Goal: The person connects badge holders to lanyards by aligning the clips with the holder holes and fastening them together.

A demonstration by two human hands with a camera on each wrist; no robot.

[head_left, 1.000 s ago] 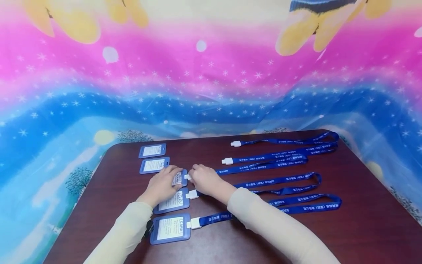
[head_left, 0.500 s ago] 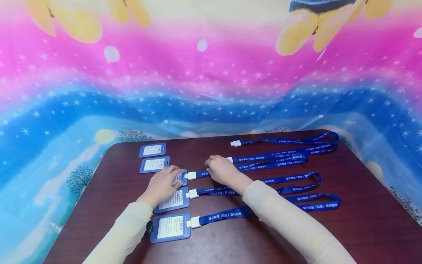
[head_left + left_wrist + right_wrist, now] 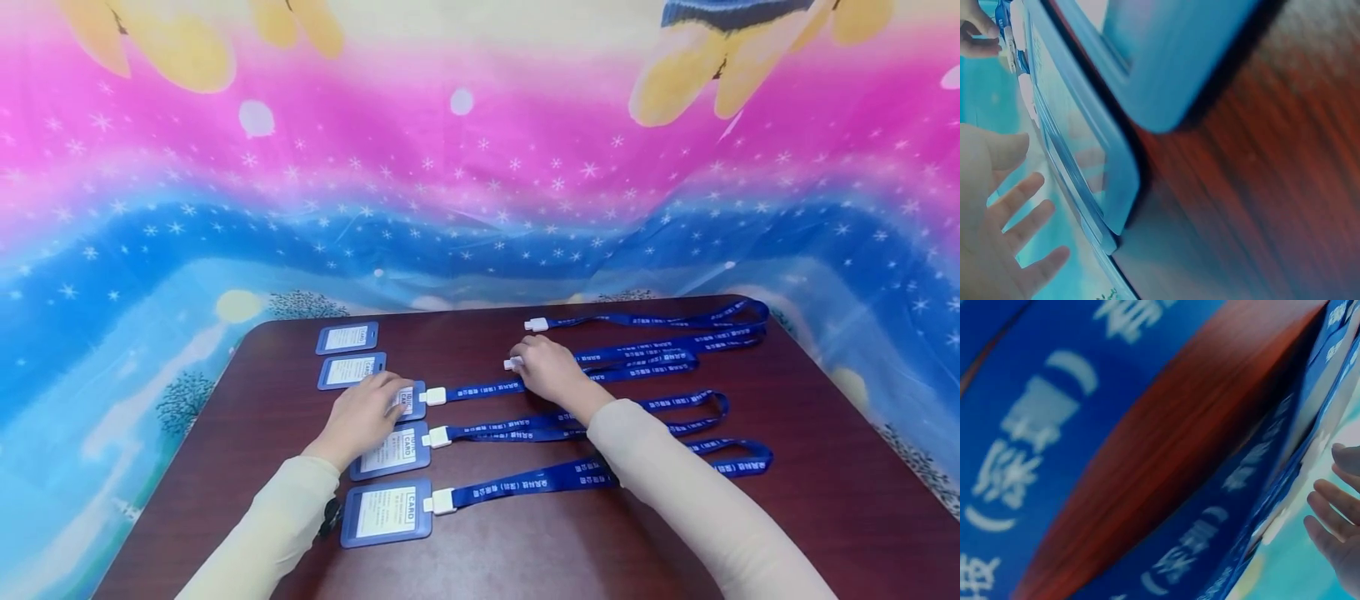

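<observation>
Peeking out, a blue-framed badge (image 3: 409, 402) is overlapped by the left hand (image 3: 363, 419), a white clip (image 3: 512, 364) by the right hand (image 3: 552, 375), fingers apart.

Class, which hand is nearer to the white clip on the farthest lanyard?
Right. The right hand is just on the near side of that white clip, at the next lanyard's clip; the left hand is farther off, leftward, at the third-farthest badge holder.

Head view forward-down over table (image 3: 495, 554)
</observation>
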